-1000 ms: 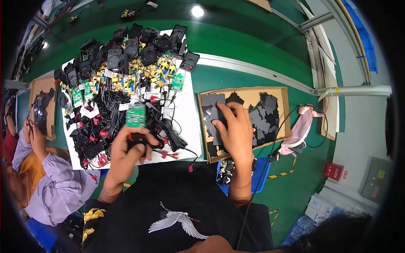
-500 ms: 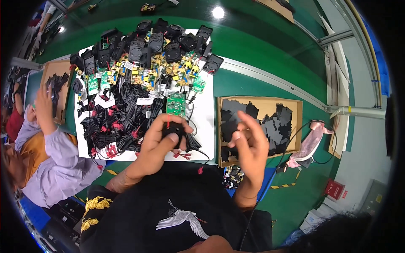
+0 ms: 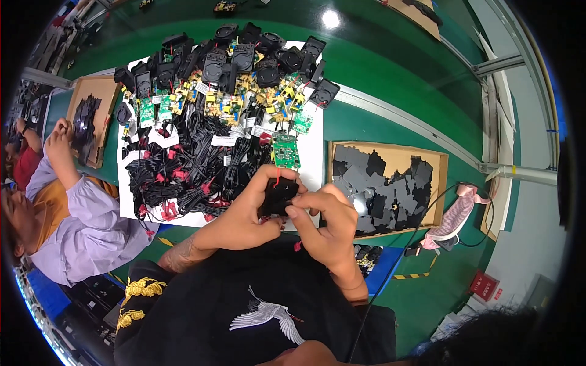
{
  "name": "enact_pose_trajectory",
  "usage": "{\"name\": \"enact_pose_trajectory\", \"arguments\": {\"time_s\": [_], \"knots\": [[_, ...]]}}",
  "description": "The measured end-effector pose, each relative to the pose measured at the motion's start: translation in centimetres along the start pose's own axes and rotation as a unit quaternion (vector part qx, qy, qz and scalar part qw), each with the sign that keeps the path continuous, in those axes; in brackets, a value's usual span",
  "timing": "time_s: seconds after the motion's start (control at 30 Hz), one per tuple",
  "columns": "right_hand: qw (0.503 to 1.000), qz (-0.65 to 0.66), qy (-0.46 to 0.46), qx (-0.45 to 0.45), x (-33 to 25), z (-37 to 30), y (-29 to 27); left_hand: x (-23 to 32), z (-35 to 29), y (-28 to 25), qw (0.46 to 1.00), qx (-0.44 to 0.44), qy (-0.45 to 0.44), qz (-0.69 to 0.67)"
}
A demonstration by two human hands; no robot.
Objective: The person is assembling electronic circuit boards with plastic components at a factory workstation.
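- While the left hand [image 3: 247, 213] grips a black case [image 3: 276, 198] between thumb and bent fingers, that case sits over the near right corner of the white sheet [image 3: 314, 157].
- Right hand [image 3: 326, 222]: bent, thumb and forefinger at the case's right edge — whether they pinch anything there, I cannot tell.
- Green circuit board [image 3: 285, 152]: just beyond the case, over the right part of the white sheet; a red wire [image 3: 277, 177] shows between the two.
- Black cables [image 3: 192, 131]: bundled and heaped across the near half of the white sheet, red plugs [image 3: 168, 210] among them.
- Boards with yellow parts [image 3: 223, 107]: across the sheet's far half, with more black cases [image 3: 244, 61] along its far edge.
- Cardboard box [image 3: 443, 183]: right of the white sheet, holding flat black pieces [image 3: 390, 189] — loose and overlapping.
- Co-worker's hands [image 3: 58, 140]: left of the white sheet, near another cardboard box [image 3: 107, 100].
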State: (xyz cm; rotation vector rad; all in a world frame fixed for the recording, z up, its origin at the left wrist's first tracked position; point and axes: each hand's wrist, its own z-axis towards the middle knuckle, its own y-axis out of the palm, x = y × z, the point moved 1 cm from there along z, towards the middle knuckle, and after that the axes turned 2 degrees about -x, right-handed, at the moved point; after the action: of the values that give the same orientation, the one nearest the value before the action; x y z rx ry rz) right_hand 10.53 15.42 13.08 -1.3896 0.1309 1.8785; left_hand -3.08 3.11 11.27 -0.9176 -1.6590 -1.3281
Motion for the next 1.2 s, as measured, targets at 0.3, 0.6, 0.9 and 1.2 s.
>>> {"name": "enact_pose_trajectory", "arguments": {"time_s": [0.3, 0.6, 0.9, 1.2], "knots": [[0.998, -0.059, -0.026, 0.027, 0.2, -0.2, 0.6, -0.5, 0.4, -0.4, 0.999, -0.031, 0.001, 0.037], [0.996, -0.057, -0.052, 0.041, 0.1, -0.7, 0.5, -0.5, 0.6, -0.2, 0.998, -0.047, 0.017, 0.030], [0.993, -0.091, -0.062, 0.039, 0.5, -0.9, 0.8, 0.1, 0.5, -0.2, 0.999, -0.044, -0.022, 0.014], [0.940, -0.299, -0.139, 0.092, 0.9, -1.6, 1.1, 0.0, -0.2, 0.0, 0.998, -0.024, -0.056, 0.000]]}}
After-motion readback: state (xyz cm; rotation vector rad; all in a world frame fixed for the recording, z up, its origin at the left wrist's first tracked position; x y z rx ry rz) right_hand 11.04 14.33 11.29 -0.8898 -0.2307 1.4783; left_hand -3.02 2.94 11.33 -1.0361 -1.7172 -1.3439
